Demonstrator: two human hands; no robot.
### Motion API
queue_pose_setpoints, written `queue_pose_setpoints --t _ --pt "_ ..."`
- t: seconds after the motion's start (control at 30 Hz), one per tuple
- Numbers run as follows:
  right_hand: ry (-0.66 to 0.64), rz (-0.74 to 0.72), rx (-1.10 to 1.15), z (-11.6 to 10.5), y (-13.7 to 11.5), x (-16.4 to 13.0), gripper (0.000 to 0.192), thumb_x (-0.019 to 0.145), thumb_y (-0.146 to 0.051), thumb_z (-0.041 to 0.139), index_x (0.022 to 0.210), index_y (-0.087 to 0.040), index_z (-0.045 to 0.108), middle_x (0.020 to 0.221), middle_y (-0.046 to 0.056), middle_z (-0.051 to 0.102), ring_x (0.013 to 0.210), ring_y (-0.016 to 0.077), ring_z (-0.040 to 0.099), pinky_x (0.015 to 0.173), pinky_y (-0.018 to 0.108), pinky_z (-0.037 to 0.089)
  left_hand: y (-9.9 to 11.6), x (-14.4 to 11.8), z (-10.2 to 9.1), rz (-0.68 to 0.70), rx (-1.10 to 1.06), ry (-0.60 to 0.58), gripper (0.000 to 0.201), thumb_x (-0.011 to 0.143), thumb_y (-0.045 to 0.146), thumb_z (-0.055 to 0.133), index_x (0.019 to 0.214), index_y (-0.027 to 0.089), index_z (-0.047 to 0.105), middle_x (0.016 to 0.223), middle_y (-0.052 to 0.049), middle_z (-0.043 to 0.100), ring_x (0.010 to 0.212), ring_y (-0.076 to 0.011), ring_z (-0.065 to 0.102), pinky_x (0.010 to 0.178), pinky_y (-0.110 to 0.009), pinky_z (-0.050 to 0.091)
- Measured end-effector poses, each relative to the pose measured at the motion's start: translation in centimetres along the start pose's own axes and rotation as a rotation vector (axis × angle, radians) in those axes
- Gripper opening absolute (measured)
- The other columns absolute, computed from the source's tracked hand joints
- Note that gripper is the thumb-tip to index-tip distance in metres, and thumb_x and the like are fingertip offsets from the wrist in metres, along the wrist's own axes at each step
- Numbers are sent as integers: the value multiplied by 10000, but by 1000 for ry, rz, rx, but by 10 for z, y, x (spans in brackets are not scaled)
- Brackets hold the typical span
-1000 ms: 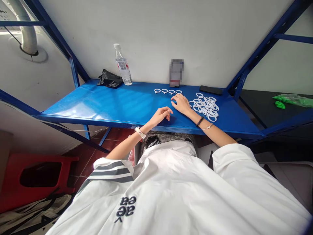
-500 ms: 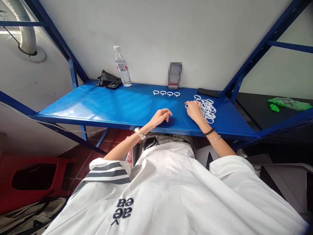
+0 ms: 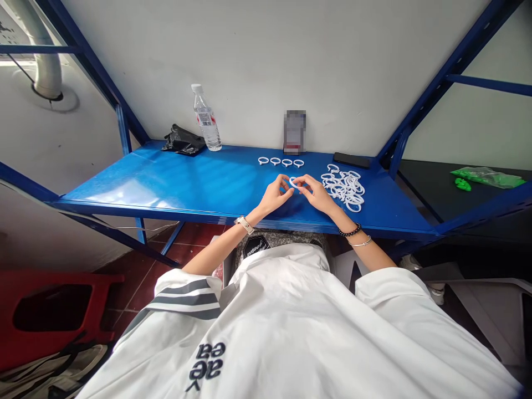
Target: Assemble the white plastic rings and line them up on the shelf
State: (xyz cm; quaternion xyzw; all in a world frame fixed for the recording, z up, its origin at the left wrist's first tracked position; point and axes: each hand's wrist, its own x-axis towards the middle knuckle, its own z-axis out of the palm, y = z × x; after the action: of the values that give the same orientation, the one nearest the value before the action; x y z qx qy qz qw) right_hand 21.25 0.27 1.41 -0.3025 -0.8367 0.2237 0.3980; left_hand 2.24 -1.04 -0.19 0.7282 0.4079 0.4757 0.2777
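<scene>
A small white plastic ring [image 3: 294, 182] is pinched between the fingertips of the left hand [image 3: 276, 195] and the right hand [image 3: 318, 192], just above the front middle of a blue metal shelf [image 3: 187, 180]. A loose pile of white rings [image 3: 344, 185] lies just right of the hands; a row of four rings [image 3: 280, 162] is laid out behind. A water bottle [image 3: 205, 119], a black bag [image 3: 183, 140] and a dark phone [image 3: 351, 160] are set against the white wall. Lettering on the white shirt [image 3: 291, 332] is seen upside down.

We count four white rings in a row [image 3: 280, 162], one held ring [image 3: 293, 182], one bottle [image 3: 205, 118], and perhaps twenty piled rings [image 3: 344, 186].
</scene>
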Motion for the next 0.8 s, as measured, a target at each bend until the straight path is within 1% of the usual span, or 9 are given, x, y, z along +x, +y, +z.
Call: queue_pose_setpoints --t 0.07,0.1,0.17,0.23,0.37,0.47,0.6,0.7,0.8 --pt "3 79 189 4 -2 2 323 949 -497 535 1113 -233 624 1025 65 629 882 202 622 747 349 580 0 0 0 0 -75 11 299 881 307 618 1127 185 499 910 -34 658 833 -150 644 641 -216 483" --pt "0 117 275 5 -2 2 349 921 -522 574 1112 -234 624 1002 55 638 855 192 631 744 344 585 -1 1 0 -4 -109 8 298 890 326 615 1127 187 498 921 -36 661 833 -146 650 646 -215 490" --pt "3 199 421 8 -4 2 401 859 -549 650 1110 -238 623 937 32 649 808 174 648 759 338 592 -2 1 -1 -22 -162 -18 272 921 393 585 1080 182 521 844 -19 659 741 -128 650 633 -215 494" --pt "23 298 525 10 -6 0 437 813 -553 701 1111 -244 621 883 13 654 787 164 664 775 334 596 -4 1 -2 -51 -188 -47 313 939 481 547 989 172 549 713 8 631 608 -106 617 594 -212 484" --pt "111 452 655 21 -7 -5 473 732 -593 754 1016 -243 611 819 -2 664 780 164 693 767 324 603 -6 -2 -5 -136 -225 -63 428 882 587 599 833 166 546 578 30 590 459 -84 542 483 -198 427" --pt "165 502 668 27 -6 -11 480 701 -614 766 949 -242 592 846 9 693 834 182 716 802 336 602 -4 -3 -5 -214 -277 -71 438 855 579 647 773 164 533 515 38 563 404 -77 506 436 -195 386" --pt "161 439 575 23 -5 -23 490 677 -555 812 992 -249 596 1014 51 734 992 222 718 944 394 568 -2 -2 -7 -295 -392 -73 430 844 543 684 745 159 519 497 36 559 386 -75 503 418 -194 367" --pt "137 406 496 15 -6 -33 452 725 -531 787 1030 -247 611 1045 67 739 1003 233 721 975 428 556 0 -7 -11 -296 -473 -88 455 819 563 703 742 159 509 493 44 546 390 -72 502 426 -195 375" --pt "103 381 426 12 -8 -37 422 740 -522 775 1014 -233 633 1022 76 745 986 240 725 972 432 557 1 -15 -17 -260 -503 -152 490 780 608 718 774 151 543 509 40 555 424 -83 529 454 -205 411"
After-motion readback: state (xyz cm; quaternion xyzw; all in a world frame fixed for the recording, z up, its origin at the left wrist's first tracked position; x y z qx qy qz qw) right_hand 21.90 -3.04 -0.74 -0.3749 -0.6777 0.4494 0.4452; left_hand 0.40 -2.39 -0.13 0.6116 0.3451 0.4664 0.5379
